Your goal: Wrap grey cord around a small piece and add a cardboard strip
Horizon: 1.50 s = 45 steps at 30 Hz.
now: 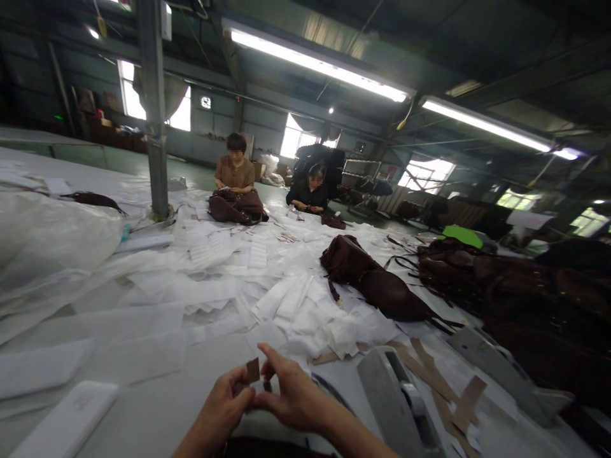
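Note:
My left hand [225, 399] is closed, its thumb and fingers pinching a small brown piece of card [252, 369]. Close beside it, my right hand [293, 389] has its index finger stretched up and away from the thumb. A small dark bit [267, 385] shows in the gap between those fingers; I cannot tell what it is or whether it is gripped. The right thumb reaches to the left fingertips. Below both hands, something dark [272, 447] lies at the bottom edge, mostly cut off.
Grey tape dispensers [382, 388] stand at my right, with brown paper strips [432, 375] around them. White sheets [210, 286] cover much of the table. A dark brown bag [382, 286] lies ahead, more bags [477, 280] are heaped right. Two people sit across, beyond a post [155, 127].

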Available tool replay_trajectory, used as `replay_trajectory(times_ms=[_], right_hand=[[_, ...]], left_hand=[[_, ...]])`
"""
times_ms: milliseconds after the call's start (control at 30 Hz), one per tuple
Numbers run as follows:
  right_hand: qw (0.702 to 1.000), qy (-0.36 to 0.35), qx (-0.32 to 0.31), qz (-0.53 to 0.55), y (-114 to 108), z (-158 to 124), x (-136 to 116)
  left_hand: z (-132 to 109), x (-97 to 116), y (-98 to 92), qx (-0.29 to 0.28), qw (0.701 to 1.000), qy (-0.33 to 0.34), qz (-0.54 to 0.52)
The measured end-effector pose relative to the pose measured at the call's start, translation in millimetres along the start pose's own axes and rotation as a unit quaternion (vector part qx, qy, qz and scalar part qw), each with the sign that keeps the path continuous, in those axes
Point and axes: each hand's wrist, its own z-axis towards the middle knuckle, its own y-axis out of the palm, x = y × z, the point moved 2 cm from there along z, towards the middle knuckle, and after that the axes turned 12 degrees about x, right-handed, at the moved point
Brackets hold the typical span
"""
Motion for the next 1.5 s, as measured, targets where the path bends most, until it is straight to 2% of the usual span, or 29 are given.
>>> replay_trajectory(times_ms=[167, 300, 533, 633, 733, 800, 867, 933, 1033, 1200, 1400, 1500], right_hand=[[0.995, -0.056, -0.073, 0.027, -25, 16, -17], [0.992, -0.077, -0.101, -0.002, -32, 24, -23], [0.981, -0.115, -0.088, -0.133, -23, 27, -23], [0.977, -0.135, -0.076, -0.146, -21, 25, -24], [0.976, -0.138, -0.070, -0.155, -20, 20, -21], [0.975, -0.140, -0.064, -0.163, -20, 18, -17], [0.971, -0.158, -0.064, -0.170, -19, 15, -14], [0.964, -0.185, -0.072, -0.174, -19, 12, -11], [0.951, -0.232, -0.087, -0.185, -20, 7, -9], [0.938, -0.263, -0.065, -0.217, -17, -4, -4], [0.960, -0.202, 0.020, -0.191, 1, -14, 9], [0.962, -0.199, 0.048, -0.182, 9, -17, 14]], left_hand=[[0, 1, -2.4, -0.039, 0.999, 0.008, 0.003], [-2, 6, -0.4, -0.052, 0.998, 0.023, 0.008], [-1, -3, -1.5, -0.042, 0.995, 0.033, 0.085], [-3, -5, -1.5, -0.063, 0.991, 0.071, 0.090], [-4, -7, 0.3, -0.069, 0.992, 0.069, 0.085], [-5, -9, 2.3, -0.056, 0.995, 0.036, 0.068], [-4, -12, 4.5, -0.036, 0.998, -0.037, 0.033], [-4, -16, 7.0, -0.021, 0.992, -0.122, -0.023], [-3, -20, 10.4, -0.006, 0.978, -0.186, -0.097], [-4, -22, 15.8, -0.003, 0.967, -0.216, -0.136], [-4, -27, 20.4, 0.050, 0.970, -0.198, -0.129], [-4, -29, 20.1, 0.061, 0.962, -0.211, -0.160]])
